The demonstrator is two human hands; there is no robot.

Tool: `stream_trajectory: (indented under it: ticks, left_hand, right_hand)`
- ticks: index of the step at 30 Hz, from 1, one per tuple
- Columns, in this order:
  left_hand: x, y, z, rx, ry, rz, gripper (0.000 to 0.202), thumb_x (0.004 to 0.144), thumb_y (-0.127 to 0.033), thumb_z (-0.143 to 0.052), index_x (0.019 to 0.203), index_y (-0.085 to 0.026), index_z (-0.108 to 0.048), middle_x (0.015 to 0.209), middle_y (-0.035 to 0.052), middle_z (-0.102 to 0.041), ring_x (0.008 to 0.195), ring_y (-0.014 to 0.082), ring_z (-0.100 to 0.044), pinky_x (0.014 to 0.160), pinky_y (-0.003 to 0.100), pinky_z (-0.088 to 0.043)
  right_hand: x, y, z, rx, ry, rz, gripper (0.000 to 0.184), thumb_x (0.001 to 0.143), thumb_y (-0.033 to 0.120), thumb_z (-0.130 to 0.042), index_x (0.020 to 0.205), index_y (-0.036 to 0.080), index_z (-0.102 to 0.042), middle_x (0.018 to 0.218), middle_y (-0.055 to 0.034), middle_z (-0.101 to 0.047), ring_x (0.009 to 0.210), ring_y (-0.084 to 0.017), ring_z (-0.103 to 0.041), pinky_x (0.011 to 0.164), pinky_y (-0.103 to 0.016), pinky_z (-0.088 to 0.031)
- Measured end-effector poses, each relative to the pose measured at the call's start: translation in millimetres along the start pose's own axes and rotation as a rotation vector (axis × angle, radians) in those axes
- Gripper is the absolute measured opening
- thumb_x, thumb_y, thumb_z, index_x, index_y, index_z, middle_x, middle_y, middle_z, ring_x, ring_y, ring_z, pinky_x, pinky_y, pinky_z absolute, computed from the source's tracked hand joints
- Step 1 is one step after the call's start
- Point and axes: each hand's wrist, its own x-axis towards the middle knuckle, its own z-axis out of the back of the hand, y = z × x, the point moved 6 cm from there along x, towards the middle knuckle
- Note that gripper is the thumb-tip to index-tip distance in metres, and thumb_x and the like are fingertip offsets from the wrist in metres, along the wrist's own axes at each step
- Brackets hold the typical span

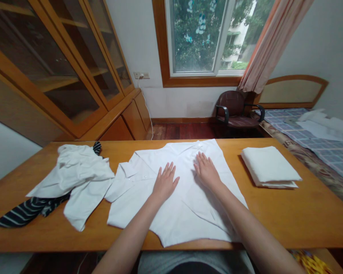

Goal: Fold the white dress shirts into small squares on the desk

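Observation:
A white shirt (171, 220) lies spread out on the wooden table, its lower edge close to the table's near side. My left hand (165, 180) rests flat on the middle of the shirt with its fingers stretched out. Farther right, my right hand (206, 169) is on or just over the cloth, palm down and fingers extended. Neither hand grips the fabric. Small buttons show on the shirt's left part, left of my left hand.
To the left lies a crumpled white garment (82, 171) over a black striped cloth (24, 213). A folded white cloth (270, 164) sits on the right of the table (303, 217). Beyond stand a brown armchair (231, 104), a bed (317, 140) and a glass-door cabinet (74, 76).

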Motion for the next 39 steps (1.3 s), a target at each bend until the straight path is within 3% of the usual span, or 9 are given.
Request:
stream_trajectory:
  ticks: [3,6,9,13,18,23,27,34,39]
  left_hand:
    - [-8.2,-4.4,-2.1,0.009,-0.01,-0.005,0.058,0.102,-0.046,-0.029,0.154,-0.021,-0.035,0.163,0.0055,-0.027,0.153,0.0219,-0.02,0.125,0.048,-0.017]
    - [-10.3,-3.3,-2.0,0.006,-0.017,-0.006,0.058,0.102,-0.046,-0.029,0.156,-0.023,-0.031,0.163,0.0045,-0.027,0.153,0.0213,-0.019,0.125,0.048,-0.017]
    - [-11.3,-0.9,-3.5,-0.002,-0.016,-0.007,0.059,0.102,-0.047,-0.031,0.157,-0.024,-0.029,0.163,0.0038,-0.028,0.153,0.0212,-0.019,0.126,0.047,-0.016]
    - [-6.0,17.9,-10.5,0.003,0.002,0.052,0.061,0.102,-0.05,-0.029,0.156,-0.022,-0.03,0.164,0.0052,-0.026,0.153,0.022,-0.018,0.125,0.048,-0.014]
    - [25.1,76.2,-16.6,0.031,0.056,0.216,0.066,0.101,-0.051,-0.025,0.155,-0.015,-0.032,0.164,0.0123,-0.023,0.153,0.0257,-0.019,0.124,0.051,-0.017]
    - [58.5,139.5,-16.0,0.054,0.068,0.387,0.068,0.101,-0.051,-0.022,0.156,-0.012,-0.029,0.164,0.0146,-0.022,0.153,0.0274,-0.017,0.123,0.052,-0.016]
    - [69.2,168.9,-17.9,0.048,0.089,0.447,0.072,0.1,-0.053,-0.018,0.157,-0.01,-0.026,0.165,0.0149,-0.018,0.154,0.0268,-0.012,0.124,0.052,-0.013]
    - [72.1,185.2,-17.5,0.025,0.113,0.43,0.073,0.1,-0.055,-0.015,0.157,-0.011,-0.024,0.166,0.012,-0.013,0.154,0.0262,-0.01,0.124,0.054,-0.011]
    - [65.0,174.1,-1.6,0.034,0.05,0.426,0.068,0.101,-0.044,-0.023,0.155,-0.003,-0.027,0.165,0.0171,-0.011,0.154,0.03,-0.009,0.123,0.055,-0.014]
  right_hand:
    - [2.8,43.3,-17.0,0.048,0.038,0.095,0.06,0.104,0.041,-0.029,0.151,0.007,-0.038,0.161,-0.015,-0.029,0.15,-0.028,-0.025,0.121,-0.047,-0.021]
    - [0.2,53.4,-28.7,0.048,0.059,0.109,0.06,0.103,0.043,-0.032,0.151,0.007,-0.039,0.16,-0.0156,-0.032,0.149,-0.028,-0.027,0.121,-0.048,-0.02]
    - [-2.2,33.5,-29.4,0.02,0.05,0.071,0.059,0.103,0.043,-0.033,0.151,0.008,-0.039,0.16,-0.0149,-0.032,0.15,-0.027,-0.027,0.121,-0.048,-0.019]
    - [-8.4,-15.2,-21.5,-0.035,0.06,-0.032,0.06,0.103,0.043,-0.033,0.151,0.008,-0.04,0.16,-0.0139,-0.032,0.149,-0.027,-0.028,0.121,-0.047,-0.02]
    - [-21.3,-53.8,-14.6,-0.083,0.073,-0.06,0.06,0.102,0.043,-0.034,0.151,0.008,-0.039,0.16,-0.015,-0.033,0.15,-0.027,-0.026,0.121,-0.047,-0.021]
    - [-25.0,-58.3,-14.0,-0.082,0.082,-0.041,0.06,0.102,0.043,-0.032,0.152,0.011,-0.039,0.16,-0.0135,-0.032,0.15,-0.026,-0.026,0.12,-0.048,-0.023]
    - [-27.5,-67.9,-13.6,-0.1,0.073,-0.057,0.06,0.102,0.045,-0.032,0.152,0.013,-0.039,0.16,-0.0128,-0.032,0.15,-0.026,-0.026,0.12,-0.049,-0.022]
    - [-41.2,-117.5,-7.8,-0.17,0.057,-0.175,0.059,0.102,0.043,-0.028,0.152,0.012,-0.038,0.161,-0.0125,-0.032,0.149,-0.027,-0.027,0.12,-0.051,-0.022]
    - [-44.1,-135.4,3.7,-0.222,0.051,-0.22,0.054,0.102,0.032,-0.027,0.149,0.012,-0.043,0.158,-0.0143,-0.037,0.146,-0.029,-0.033,0.118,-0.052,-0.025]
